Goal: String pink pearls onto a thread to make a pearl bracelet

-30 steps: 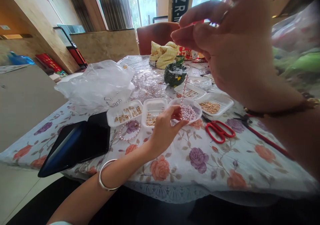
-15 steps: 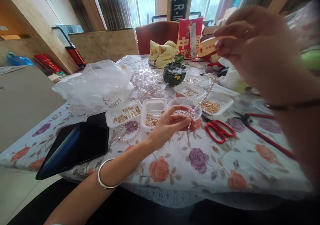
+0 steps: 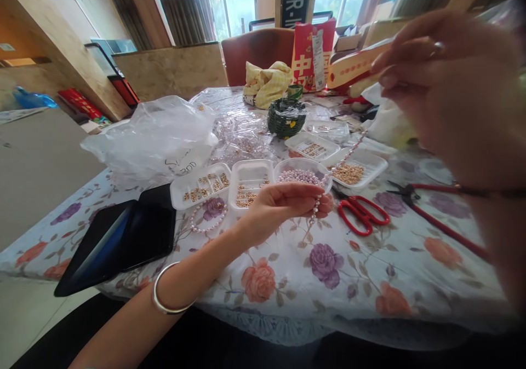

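Observation:
A strand of pinkish pearl beads (image 3: 345, 158) slants through the air, its lower end hanging by the fingers of my left hand (image 3: 283, 205). That hand is closed round the strand, just in front of a white tub (image 3: 302, 163) of loose lilac pearls. High at the right, my right hand (image 3: 439, 79) is blurred, thumb and fingers pinched together. The strand's upper end points up towards this pinch, though the thread between is too fine to see. A finished-looking pearl loop (image 3: 209, 229) lies on the flowered cloth left of my left wrist.
White trays of gold beads (image 3: 201, 185) and gold pieces (image 3: 347, 174) flank the tub. Red-handled scissors (image 3: 364, 215) and red pliers (image 3: 411, 194) lie to the right. A black tablet-like object (image 3: 119, 237), plastic bag (image 3: 152, 139) and dark green basket (image 3: 286, 118) stand around.
My right hand has moved right, and the strand has swung from upright to slanting right. My left hand has shifted slightly right and down from over the tub, with beads now hanging below its fingers.

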### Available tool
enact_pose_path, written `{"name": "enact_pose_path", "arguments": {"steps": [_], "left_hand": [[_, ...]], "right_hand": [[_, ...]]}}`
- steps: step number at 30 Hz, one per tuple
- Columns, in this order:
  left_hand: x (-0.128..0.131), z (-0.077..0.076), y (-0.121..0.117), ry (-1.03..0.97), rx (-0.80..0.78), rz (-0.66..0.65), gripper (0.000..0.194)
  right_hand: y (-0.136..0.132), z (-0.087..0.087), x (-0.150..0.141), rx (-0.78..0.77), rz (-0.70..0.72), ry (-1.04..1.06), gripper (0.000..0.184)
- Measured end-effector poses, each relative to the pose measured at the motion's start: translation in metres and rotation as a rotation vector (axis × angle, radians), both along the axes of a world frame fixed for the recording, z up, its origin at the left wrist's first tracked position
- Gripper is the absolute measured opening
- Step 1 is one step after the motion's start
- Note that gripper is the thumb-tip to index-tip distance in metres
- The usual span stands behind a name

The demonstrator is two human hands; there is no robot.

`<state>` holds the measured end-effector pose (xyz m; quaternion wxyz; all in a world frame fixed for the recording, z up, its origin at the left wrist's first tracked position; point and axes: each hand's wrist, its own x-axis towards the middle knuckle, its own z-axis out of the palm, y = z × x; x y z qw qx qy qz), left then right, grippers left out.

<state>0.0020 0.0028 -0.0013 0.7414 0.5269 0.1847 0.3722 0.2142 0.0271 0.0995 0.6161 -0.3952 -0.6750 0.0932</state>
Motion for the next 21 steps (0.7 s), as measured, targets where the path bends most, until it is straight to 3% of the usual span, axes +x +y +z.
{"name": "enact_pose_path", "arguments": {"steps": [4, 8, 10, 15, 21], "left_hand": [[-0.002, 0.002, 0.001, -0.023, 0.037, 0.003, 0.022], [-0.004, 0.003, 0.002, -0.012, 0.034, 0.016, 0.026], [-0.004, 0.004, 0.001, -0.01, 0.036, 0.022, 0.026], [-0.003, 0.002, 0.001, -0.049, 0.016, 0.028, 0.024], [-0.003, 0.003, 0.001, -0.051, -0.053, -0.001, 0.025]], "right_hand": [[-0.013, -0.005, -0.011, 0.071, 0.058, -0.019, 0.033], [-0.035, -0.016, -0.018, 0.163, -0.009, -0.446, 0.012], [-0.041, -0.022, -0.02, 0.213, 0.048, -0.613, 0.005], [-0.041, -0.033, -0.021, 0.302, 0.243, -0.741, 0.014], [-0.046, -0.038, -0.022, 0.296, 0.25, -0.89, 0.014]]}}
